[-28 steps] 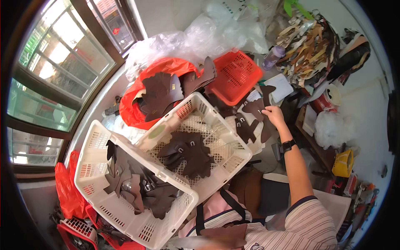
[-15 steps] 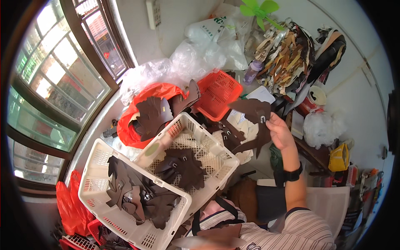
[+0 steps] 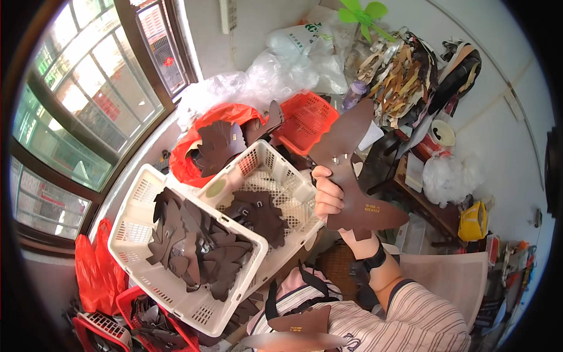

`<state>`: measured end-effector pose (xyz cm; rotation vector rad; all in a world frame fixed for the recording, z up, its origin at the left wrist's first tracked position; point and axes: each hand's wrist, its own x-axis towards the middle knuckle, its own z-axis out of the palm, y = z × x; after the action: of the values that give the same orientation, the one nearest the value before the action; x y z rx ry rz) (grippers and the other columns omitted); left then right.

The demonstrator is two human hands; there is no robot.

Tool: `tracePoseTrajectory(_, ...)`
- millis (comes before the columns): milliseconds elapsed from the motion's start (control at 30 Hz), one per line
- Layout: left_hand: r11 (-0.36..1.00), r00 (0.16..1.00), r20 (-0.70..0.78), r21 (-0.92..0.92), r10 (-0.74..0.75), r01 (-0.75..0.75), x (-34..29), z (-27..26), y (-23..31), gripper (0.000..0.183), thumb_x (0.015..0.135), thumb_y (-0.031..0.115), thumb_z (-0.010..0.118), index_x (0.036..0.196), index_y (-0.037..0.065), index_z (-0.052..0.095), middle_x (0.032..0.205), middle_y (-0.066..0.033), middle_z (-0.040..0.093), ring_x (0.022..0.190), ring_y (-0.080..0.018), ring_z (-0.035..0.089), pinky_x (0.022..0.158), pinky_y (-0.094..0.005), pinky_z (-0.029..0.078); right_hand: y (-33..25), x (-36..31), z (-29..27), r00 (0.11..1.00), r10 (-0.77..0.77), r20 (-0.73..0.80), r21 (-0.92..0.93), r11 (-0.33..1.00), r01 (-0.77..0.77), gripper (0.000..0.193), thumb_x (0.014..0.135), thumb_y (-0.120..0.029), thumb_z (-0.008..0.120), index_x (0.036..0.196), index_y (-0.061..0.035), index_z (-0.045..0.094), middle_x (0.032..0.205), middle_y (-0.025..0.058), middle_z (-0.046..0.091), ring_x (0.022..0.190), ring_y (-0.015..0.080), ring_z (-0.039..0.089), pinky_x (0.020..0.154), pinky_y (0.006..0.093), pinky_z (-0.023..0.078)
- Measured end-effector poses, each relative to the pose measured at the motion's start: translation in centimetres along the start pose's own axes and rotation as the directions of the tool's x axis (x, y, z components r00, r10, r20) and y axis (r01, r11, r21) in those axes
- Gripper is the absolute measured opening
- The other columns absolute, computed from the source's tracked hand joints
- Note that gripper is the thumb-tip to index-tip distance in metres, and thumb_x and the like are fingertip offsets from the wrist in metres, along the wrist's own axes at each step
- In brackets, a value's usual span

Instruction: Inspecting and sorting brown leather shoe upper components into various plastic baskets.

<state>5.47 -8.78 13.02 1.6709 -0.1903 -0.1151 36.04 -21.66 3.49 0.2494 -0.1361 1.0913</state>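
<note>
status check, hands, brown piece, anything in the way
Right hand gripping brown piece by its left edge. Left hand not visible. White crate with similar pieces to the left.

The striped shirt (image 3: 422, 320) is dark-trimmed and the wristband (image 3: 375, 258) black.

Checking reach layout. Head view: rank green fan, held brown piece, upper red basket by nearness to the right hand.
From the right hand:
1. Brown piece: in its grip.
2. Upper red basket: above and slightly left in view.
3. Green fan: top of view, slightly right.
</note>
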Motion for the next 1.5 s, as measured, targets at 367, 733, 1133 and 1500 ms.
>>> tracePoseTrajectory(367, 0.988, 0.991, -0.106, -0.139, -0.076, 0.06, -3.4, 1.7, -0.5, 0.018, 0.081, -0.002, 0.069, 0.098, -0.002, 0.068, 0.095, -0.016, 0.069, 0.085, -0.0293, 0.067, 0.074, -0.0344, 0.053, 1.8, -1.1, -6.3, 0.999, -0.024, -0.049, -0.256, 0.967, 0.01, 0.021, 0.102, -0.022, 0.036, 0.109, -0.0051, 0.048, 0.061, 0.0028, 0.039, 0.049, 0.0152, 0.042, 0.048, 0.0264, 0.034)
tracePoseTrajectory(733, 0.854, 0.798, -0.416, -0.471, -0.437, 0.222, -4.7, -2.7, -5.5, 0.019, 0.081, 0.0, 0.069, 0.1, -0.002, 0.066, 0.09, -0.0018, 0.068, 0.084, -0.0086, 0.064, 0.072, -0.0232, 0.053, 14.9, -1.4, 6.8, 0.918, 0.323, -0.232, -0.929, -0.354, -0.11, 0.045, 0.075, 0.003, 0.072, 0.117, -0.0038, 0.055, 0.11, 0.008, 0.058, 0.093, 0.0165, 0.059, 0.069, 0.0294, 0.052)
tracePoseTrajectory(1133, 0.939, 0.64, -0.765, 0.263, 0.064, 0.221, -8.6, -1.2, 0.8, 0.018, 0.074, 0.002, 0.076, 0.092, 0.002, 0.072, 0.099, -0.0093, 0.069, 0.084, -0.0213, 0.067, 0.074, -0.0295, 0.054, 19.1, -2.7, 4.8, 0.662, 0.421, 0.62, -0.606, -0.28, 0.745, 0.011, 0.073, 0.003, 0.067, 0.083, -0.0035, 0.067, 0.087, 0.0055, 0.06, 0.082, 0.0224, 0.067, 0.059, 0.027, 0.055)
tracePoseTrajectory(1500, 0.967, 0.606, -0.795, 0.167, 0.015, 0.195, -8.0, -1.2, 0.7, 0.023, 0.066, -0.001, 0.082, 0.087, 0.002, 0.072, 0.087, -0.0087, 0.069, 0.077, -0.0169, 0.067, 0.068, -0.0273, 0.053, 19.4, -0.5, 5.8, 0.387, 0.634, 0.669, -0.306, -0.24, 0.921, 0.016, 0.066, 0.009, 0.068, 0.068, -0.0051, 0.061, 0.085, 0.0033, 0.061, 0.084, 0.0179, 0.067, 0.064, 0.0234, 0.057)
